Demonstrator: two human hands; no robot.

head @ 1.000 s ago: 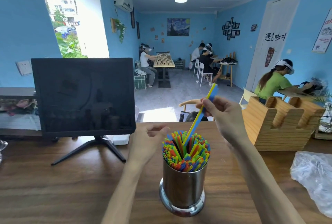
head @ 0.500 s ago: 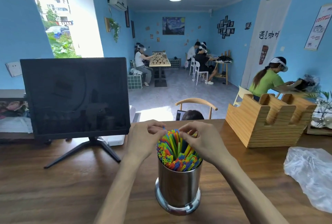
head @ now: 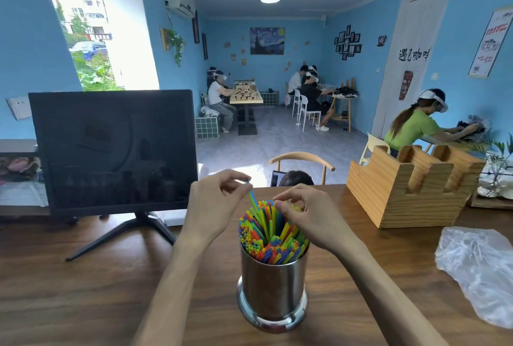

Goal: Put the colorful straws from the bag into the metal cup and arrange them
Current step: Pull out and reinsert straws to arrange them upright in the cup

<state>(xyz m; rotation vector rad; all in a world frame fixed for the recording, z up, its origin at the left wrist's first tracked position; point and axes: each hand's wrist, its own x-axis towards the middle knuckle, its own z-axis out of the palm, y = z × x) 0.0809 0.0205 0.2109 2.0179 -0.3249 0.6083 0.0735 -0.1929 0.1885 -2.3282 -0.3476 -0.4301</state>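
A shiny metal cup (head: 273,287) stands on the wooden table in front of me, packed with colorful straws (head: 270,237) whose open ends point up. My left hand (head: 215,206) hovers just left of the bundle and pinches the tip of a blue straw (head: 252,196) that sticks up higher than the others. My right hand (head: 306,216) is over the right side of the bundle, fingers curled, pinching straw tops there. The clear plastic bag (head: 478,268) lies crumpled at the right edge of the table.
A dark monitor (head: 113,148) on a stand sits at the back left. A wooden slotted holder (head: 410,193) stands at the back right. A chair back and a person's head show just beyond the table's far edge. Several people sit farther back in the room.
My right hand brought the raised blue and yellow straws down into the cup. Both hands closed in on the straw tops, and my left hand now pinches a raised blue straw.
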